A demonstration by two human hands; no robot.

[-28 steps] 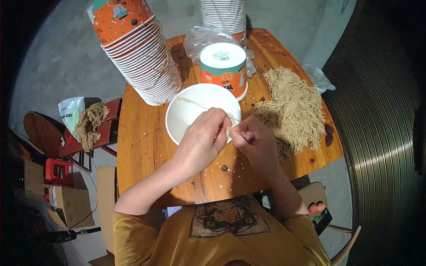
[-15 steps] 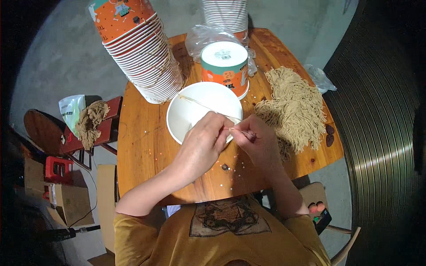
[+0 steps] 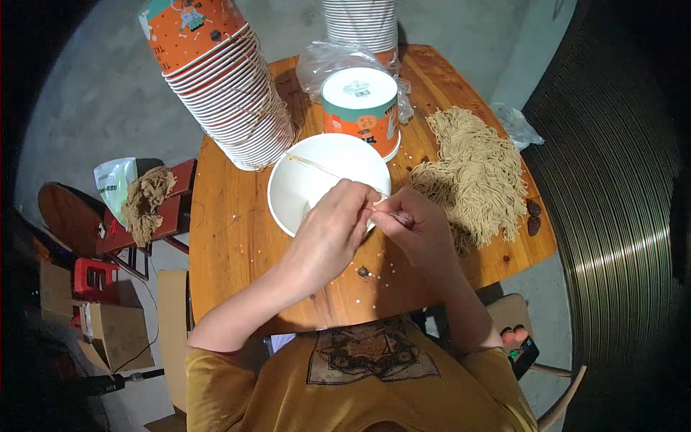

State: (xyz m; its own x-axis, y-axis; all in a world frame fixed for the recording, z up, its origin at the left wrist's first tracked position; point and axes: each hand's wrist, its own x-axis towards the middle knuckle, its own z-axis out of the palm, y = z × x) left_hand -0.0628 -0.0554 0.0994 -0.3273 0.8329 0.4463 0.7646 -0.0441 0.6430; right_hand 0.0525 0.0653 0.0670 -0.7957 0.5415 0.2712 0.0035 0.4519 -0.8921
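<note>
A white paper bucket (image 3: 294, 189) stands mouth-up in front of me, and a thin beige cord (image 3: 311, 164) runs across its opening from the far left rim to my fingers. Over the bucket's near right rim, my left hand (image 3: 332, 222) is closed, thumb and fingertips pinching the cord. My right hand (image 3: 419, 225) meets it fingertip to fingertip, also pinched on the cord. Something thin and shiny shows in the curl of the right fingers, too small to name. To the right lies a heap of beige cords (image 3: 479, 176).
A tall leaning stack of paper buckets (image 3: 227, 101) stands back left, cords hanging along its side. An upturned orange and green bucket (image 3: 360, 115) sits behind the white one, near clear plastic wrap (image 3: 327, 63). Small white bits and two dark brown pieces (image 3: 533, 217) lie on the wooden table (image 3: 234, 277).
Both hands stay together at the bucket's rim, with a slight shift of the fingertips. The whole view has moved a little; the cord still spans the bucket.
</note>
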